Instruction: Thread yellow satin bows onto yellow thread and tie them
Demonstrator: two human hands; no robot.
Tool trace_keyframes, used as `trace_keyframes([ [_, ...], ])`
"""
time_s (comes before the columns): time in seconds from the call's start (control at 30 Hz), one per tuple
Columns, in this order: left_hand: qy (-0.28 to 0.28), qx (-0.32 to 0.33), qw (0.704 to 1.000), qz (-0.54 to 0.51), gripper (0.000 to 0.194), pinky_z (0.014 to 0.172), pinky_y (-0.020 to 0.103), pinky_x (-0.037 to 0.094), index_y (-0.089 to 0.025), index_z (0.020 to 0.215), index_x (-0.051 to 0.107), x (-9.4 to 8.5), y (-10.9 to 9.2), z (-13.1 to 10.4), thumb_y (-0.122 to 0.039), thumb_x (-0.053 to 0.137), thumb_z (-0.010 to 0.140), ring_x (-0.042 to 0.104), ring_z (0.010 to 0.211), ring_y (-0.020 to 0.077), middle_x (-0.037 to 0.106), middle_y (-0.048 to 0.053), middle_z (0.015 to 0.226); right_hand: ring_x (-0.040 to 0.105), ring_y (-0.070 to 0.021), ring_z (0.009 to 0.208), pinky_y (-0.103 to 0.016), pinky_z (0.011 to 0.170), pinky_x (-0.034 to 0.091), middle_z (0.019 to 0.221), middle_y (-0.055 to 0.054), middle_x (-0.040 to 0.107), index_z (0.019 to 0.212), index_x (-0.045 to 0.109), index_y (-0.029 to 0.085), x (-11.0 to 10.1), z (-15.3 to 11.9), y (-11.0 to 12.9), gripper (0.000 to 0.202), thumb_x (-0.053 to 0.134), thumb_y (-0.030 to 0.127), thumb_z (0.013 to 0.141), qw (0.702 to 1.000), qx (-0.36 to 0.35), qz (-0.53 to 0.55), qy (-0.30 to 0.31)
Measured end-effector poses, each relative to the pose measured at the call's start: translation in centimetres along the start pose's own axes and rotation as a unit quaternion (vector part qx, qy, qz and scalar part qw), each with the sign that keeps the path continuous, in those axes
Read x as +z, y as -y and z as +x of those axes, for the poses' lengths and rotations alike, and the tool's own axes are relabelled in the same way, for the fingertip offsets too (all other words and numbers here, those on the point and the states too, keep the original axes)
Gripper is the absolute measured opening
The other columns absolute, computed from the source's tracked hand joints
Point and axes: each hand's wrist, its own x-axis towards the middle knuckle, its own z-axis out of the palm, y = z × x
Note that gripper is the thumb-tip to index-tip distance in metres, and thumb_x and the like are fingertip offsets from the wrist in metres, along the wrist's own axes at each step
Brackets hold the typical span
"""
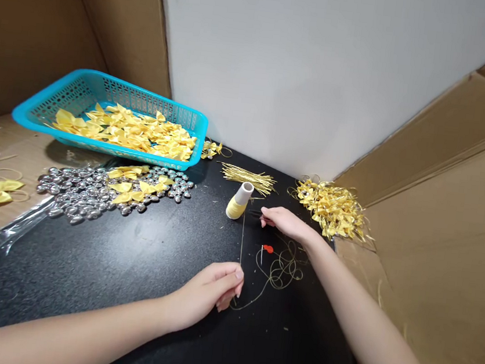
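My left hand [212, 289] is closed in a pinch on a thin yellowish thread [242, 243], which runs up taut towards a spool. That spool [237, 205], a white cone wound with yellow thread, stands upright on the black table. Beside it, my right hand [284, 222] is closed on a thin dark tool [255, 212] that looks like thread snips, its tip close to the thread. Most of the tool is hidden by my fingers. Between my hands lie a small red piece [267, 248], a needle [261, 255] and loosely coiled thread [278, 272].
A blue basket [140, 160] of yellow ribbon bows stands at the back left. Silver beads [77, 189] and several bows [130, 192] lie before it. Cut yellow cords [247, 177] and a heap of finished-looking bows [333, 207] lie behind my right hand. Cardboard walls [452, 188] flank the table.
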Motion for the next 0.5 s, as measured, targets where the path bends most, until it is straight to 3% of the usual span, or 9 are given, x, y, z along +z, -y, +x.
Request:
trace_keyframes([
  [0.5,-0.005,0.001,1.000,0.006,0.044,0.050,0.021,0.029,-0.017,0.067,0.049,0.09,-0.18,0.02,-0.056,0.056,0.085,0.027,0.048,0.0085,0.031,-0.008,0.050,0.041,-0.0117,0.061,-0.026,0.063,0.028,0.061,0.001,0.050,0.064,0.057,0.017,0.22,0.57,1.00,0.045,0.039,0.047,0.090,0.999,0.015,-0.047,-0.011],
])
